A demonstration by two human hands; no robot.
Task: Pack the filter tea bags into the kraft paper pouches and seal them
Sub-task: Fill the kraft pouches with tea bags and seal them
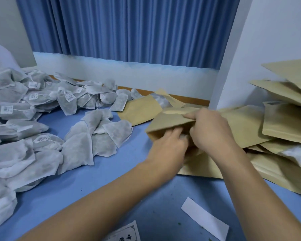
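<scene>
both hands are working on one kraft pouch [165, 121], held just above the blue table [94, 180]. the right hand [208, 127] is pinching the pouch's upper lip. the left hand [169, 145] is blurred, fingers curling at the open mouth; whether it is gripping anything is unclear, and so is what the pouch is holding. behind it a second pouch [139, 110] is lying flat with a white tea bag [161, 100] sticking out. loose tea bags [76, 146] are heaping up at left, and a stack of pouches [285, 122] is piling at right.
</scene>
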